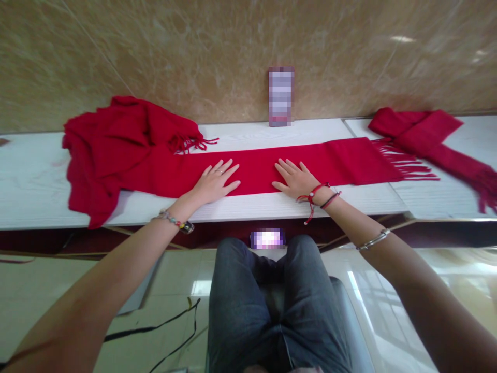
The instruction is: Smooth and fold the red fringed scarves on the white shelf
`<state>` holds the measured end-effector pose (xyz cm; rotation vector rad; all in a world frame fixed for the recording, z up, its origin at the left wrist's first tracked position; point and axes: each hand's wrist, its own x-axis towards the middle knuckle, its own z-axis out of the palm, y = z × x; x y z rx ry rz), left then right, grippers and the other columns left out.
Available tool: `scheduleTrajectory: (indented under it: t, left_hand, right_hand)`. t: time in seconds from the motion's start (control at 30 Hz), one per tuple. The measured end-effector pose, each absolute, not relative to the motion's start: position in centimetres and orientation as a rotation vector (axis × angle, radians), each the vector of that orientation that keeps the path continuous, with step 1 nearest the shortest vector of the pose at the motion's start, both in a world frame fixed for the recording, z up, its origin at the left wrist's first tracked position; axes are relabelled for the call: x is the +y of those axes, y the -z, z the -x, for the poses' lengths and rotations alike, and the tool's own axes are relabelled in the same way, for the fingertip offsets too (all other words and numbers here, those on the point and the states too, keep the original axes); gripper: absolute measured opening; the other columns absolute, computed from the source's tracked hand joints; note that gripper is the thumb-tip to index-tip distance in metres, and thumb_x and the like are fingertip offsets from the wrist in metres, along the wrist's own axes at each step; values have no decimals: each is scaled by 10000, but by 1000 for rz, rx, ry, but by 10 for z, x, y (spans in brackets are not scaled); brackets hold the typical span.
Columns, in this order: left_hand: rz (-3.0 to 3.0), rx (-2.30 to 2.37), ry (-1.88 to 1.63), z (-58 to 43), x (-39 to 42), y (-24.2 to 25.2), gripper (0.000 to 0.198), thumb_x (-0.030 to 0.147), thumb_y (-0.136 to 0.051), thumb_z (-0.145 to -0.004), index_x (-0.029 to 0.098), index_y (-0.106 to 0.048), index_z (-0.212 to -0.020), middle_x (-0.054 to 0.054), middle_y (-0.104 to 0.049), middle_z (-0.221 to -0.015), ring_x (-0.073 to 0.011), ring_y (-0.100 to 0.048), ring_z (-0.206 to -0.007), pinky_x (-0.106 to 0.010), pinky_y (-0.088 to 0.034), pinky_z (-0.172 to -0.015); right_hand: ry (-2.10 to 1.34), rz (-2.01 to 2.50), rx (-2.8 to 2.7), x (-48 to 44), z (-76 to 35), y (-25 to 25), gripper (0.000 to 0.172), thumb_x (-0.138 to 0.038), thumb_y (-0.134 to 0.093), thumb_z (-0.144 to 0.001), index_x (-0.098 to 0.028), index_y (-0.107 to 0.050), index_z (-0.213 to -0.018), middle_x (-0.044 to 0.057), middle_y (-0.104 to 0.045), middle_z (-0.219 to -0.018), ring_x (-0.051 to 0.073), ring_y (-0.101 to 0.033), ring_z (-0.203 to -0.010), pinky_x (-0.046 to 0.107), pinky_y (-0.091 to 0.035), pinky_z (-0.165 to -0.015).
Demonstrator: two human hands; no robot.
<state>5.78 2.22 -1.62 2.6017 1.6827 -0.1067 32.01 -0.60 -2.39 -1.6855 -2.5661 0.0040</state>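
Observation:
A long red scarf (341,161) lies flat along the white table (34,181), its fringed end at the right. My left hand (215,182) rests flat on the scarf just left of centre, fingers spread. My right hand (295,178) lies flat on it just right of centre, fingers also spread. Neither hand holds anything. At the left the scarf runs into a bunched red pile (116,147) that hangs over the table's front edge.
Another red scarf (423,133) lies crumpled at the far right of the table. A small upright card (280,97) leans against the marble wall behind. My knees in grey trousers (267,300) sit below the table edge. Black cables cross the floor.

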Motion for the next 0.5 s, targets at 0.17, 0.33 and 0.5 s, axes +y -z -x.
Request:
scheduleTrajectory:
  t: [0.17, 0.33, 0.5]
  left_hand:
    - [-2605, 1655, 117, -59, 23, 14, 610, 485, -294, -944, 234, -226, -1495, -50, -159, -1580, -259, -116, -1450, -470, -140, -1150]
    - [-2572, 1638, 123, -59, 25, 15, 594, 495, -283, -948, 280, -206, -1497, -36, -124, -1588, -273, -93, -1452, -508, -134, -1142]
    - [-2596, 1671, 107, -60, 24, 17, 578, 496, -269, -953, 287, -227, -1491, -24, -158, -1583, -260, -114, -1451, -481, -138, -1145]
  right_hand:
    - [-29, 1799, -2520, -7, -336, 20, 633, -466, -333, -937, -121, -311, -1467, 130, -253, -1542, 304, -227, -1417, 557, -232, -1112]
    - [13, 1795, -2455, -2, -338, 19, 628, -477, -316, -936, -154, -301, -1474, 123, -244, -1549, 323, -202, -1421, 611, -234, -1089]
    - [-11, 1804, -2438, -4, -343, 29, 570, -424, -311, -939, -175, -361, -1448, 106, -299, -1528, 306, -263, -1403, 603, -230, -1090]
